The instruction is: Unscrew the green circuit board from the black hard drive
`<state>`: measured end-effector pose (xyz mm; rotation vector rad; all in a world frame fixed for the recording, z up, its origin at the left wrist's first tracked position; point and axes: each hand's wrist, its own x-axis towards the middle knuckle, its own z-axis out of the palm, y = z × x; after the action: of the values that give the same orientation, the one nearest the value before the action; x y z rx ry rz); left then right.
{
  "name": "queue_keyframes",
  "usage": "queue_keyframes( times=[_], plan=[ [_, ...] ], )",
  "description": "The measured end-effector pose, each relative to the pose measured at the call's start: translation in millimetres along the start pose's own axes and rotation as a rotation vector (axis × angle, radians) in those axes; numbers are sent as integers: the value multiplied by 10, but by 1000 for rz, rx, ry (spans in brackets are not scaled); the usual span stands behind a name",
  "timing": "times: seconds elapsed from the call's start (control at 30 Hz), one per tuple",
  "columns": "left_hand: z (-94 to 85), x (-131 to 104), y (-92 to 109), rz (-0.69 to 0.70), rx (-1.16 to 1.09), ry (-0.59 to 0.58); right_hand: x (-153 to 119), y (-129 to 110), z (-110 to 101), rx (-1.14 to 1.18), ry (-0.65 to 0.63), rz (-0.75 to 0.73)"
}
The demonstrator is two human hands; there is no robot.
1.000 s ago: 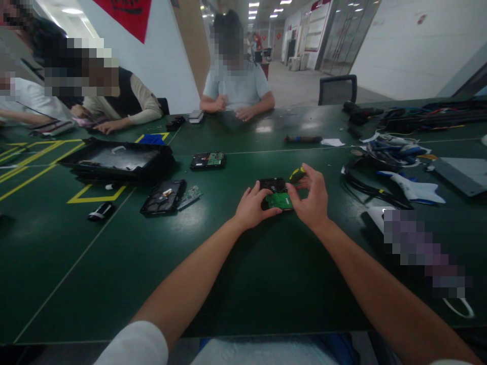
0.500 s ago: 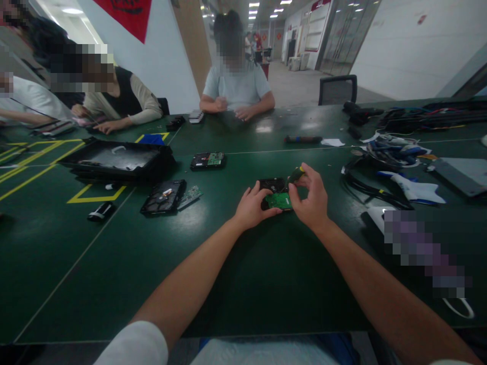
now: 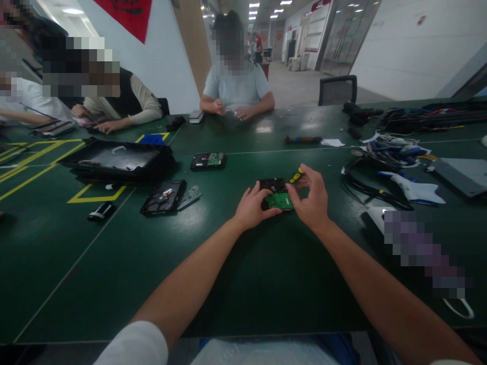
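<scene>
A black hard drive with a green circuit board [image 3: 278, 201] lies flat on the dark green table [image 3: 228, 284], in front of me. My left hand [image 3: 252, 207] grips its left side, thumb along the near edge and fingers at the far left corner. Between the fingers of my right hand [image 3: 311, 195] is a small yellow and black screwdriver [image 3: 297, 175], above the drive's right side. The right thumb is near the drive's right edge. The tool's tip is too small to make out.
Left of my hands are an opened drive [image 3: 163, 196], a loose circuit board [image 3: 190, 197], another drive [image 3: 208, 160] and a black tray [image 3: 117, 157]. Cables [image 3: 395, 149] and a grey box [image 3: 462, 175] lie right. A person [image 3: 238, 91] sits opposite; others sit far left.
The screwdriver has turned in my right hand, showing more yellow, and the right thumb has moved slightly left. My left hand and the drive have stayed in place.
</scene>
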<state>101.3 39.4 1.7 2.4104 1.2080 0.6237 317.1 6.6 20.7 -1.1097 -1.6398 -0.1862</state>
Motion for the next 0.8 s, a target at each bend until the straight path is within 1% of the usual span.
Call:
queue_keyframes(
  times=[0.27,0.47,0.57,0.8],
  plan=[
    [5,1,-1,0,4,1,-5,-35,6,17,-16,19],
    [-4,-8,12,-10,8,2,-4,-18,15,147,-99,62],
    [-8,-8,14,-9,1,-1,-12,7,28,190,-118,79],
    [-6,0,5,-8,-8,-8,-24,39,44,168,-139,74]
  ],
)
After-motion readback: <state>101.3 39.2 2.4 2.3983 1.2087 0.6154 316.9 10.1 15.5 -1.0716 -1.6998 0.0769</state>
